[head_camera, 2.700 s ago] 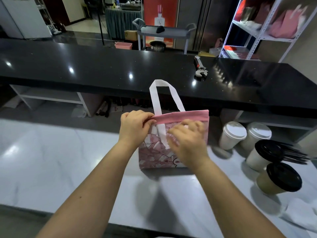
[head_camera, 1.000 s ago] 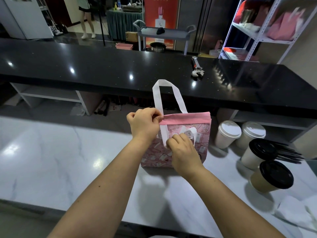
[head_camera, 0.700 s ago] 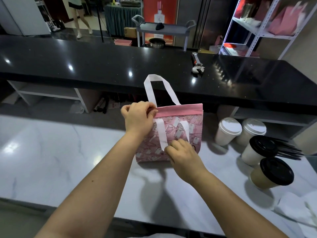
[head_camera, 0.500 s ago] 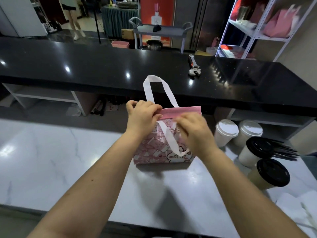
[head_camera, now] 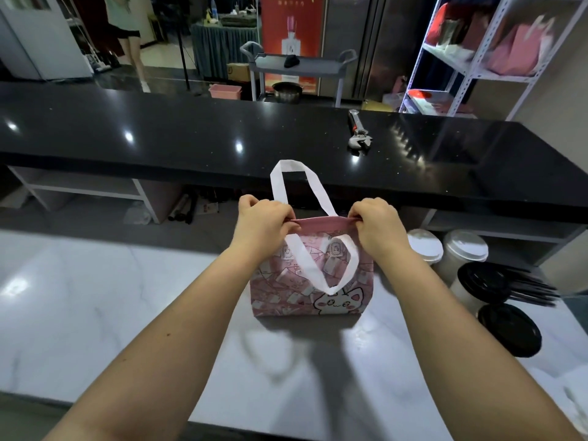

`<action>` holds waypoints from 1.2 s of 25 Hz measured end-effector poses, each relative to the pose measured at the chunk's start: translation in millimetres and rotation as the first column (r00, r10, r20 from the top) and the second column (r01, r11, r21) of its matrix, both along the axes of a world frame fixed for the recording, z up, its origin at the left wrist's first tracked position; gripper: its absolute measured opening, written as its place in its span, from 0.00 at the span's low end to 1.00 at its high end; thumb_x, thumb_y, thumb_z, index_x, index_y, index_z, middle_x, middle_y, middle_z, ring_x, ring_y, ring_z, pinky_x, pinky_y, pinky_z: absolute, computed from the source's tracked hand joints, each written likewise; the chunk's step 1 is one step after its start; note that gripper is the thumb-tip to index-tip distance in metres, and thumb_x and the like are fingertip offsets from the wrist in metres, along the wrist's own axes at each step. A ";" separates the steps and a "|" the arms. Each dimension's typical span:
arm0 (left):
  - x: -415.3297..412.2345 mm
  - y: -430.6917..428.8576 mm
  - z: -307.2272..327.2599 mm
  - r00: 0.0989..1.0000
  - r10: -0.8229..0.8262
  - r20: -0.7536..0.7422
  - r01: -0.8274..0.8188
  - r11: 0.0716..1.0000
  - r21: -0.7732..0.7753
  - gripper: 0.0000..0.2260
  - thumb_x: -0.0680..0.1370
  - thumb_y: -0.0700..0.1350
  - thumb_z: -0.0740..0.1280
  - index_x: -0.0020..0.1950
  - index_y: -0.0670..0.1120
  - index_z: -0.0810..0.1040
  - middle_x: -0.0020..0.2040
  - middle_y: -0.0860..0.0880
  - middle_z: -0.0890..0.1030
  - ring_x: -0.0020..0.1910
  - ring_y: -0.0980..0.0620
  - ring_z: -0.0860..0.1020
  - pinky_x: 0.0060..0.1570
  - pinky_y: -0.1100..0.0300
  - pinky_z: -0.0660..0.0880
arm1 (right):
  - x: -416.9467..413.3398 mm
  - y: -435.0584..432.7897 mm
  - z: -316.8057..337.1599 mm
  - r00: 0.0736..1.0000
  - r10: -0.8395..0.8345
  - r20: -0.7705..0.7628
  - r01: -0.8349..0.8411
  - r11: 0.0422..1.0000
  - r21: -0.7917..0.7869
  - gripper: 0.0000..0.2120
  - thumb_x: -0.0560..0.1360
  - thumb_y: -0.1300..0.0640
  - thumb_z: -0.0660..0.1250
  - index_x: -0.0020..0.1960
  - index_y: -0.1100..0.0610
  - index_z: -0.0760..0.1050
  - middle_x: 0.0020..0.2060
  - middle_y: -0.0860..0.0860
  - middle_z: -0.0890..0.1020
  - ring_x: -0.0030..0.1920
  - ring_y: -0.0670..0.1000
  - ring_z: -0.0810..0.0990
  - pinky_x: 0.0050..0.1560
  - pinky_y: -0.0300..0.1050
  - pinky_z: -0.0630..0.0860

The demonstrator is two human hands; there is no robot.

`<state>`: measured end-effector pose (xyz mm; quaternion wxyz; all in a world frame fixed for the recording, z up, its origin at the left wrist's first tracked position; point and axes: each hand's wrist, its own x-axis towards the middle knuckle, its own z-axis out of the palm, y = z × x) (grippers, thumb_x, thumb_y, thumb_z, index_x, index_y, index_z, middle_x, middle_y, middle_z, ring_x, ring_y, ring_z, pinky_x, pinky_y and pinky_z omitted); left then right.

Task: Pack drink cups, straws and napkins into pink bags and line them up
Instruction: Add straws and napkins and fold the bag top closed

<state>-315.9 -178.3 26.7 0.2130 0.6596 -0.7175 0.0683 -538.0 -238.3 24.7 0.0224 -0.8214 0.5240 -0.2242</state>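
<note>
Marble counter, centre of frame: one pink bag, standing upright. Left hand pinches the left end of its top hem and right hand pinches the right end, with the hem taut between them. The bag has a cartoon cat print and two white handles, one upright behind and one drooping down the front. Right of frame: two white-lidded cups, two black-lidded cups, one bundle of black straws.
</note>
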 end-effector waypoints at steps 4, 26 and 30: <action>43.7 15.9 -8.9 0.992 0.023 -0.126 -0.029 0.999 -0.041 0.03 0.77 0.49 0.68 0.49 0.53 0.81 0.44 0.57 0.80 0.48 0.53 0.76 0.58 0.50 0.62 | -22.5 -7.3 -4.1 0.983 -0.080 0.163 0.062 0.992 0.114 0.09 0.75 0.64 0.62 0.48 0.55 0.80 0.46 0.49 0.79 0.49 0.52 0.75 0.49 0.48 0.72; 39.6 76.5 -120.5 0.080 0.184 -0.980 -0.072 0.981 0.178 0.10 0.77 0.34 0.67 0.52 0.47 0.80 0.45 0.55 0.85 0.47 0.55 0.83 0.44 0.67 0.78 | 5.5 61.8 -123.5 0.229 -0.379 0.897 -0.284 0.855 0.434 0.14 0.75 0.66 0.68 0.59 0.57 0.77 0.46 0.47 0.86 0.49 0.46 0.83 0.46 0.37 0.79; 44.4 71.2 -109.4 0.041 0.110 -0.993 -0.077 0.991 0.106 0.11 0.78 0.35 0.67 0.56 0.48 0.80 0.50 0.52 0.85 0.50 0.55 0.82 0.50 0.62 0.79 | -0.2 53.4 -109.7 0.249 -0.337 0.908 -0.387 0.825 0.412 0.21 0.75 0.65 0.68 0.66 0.56 0.70 0.56 0.50 0.83 0.56 0.47 0.81 0.54 0.42 0.79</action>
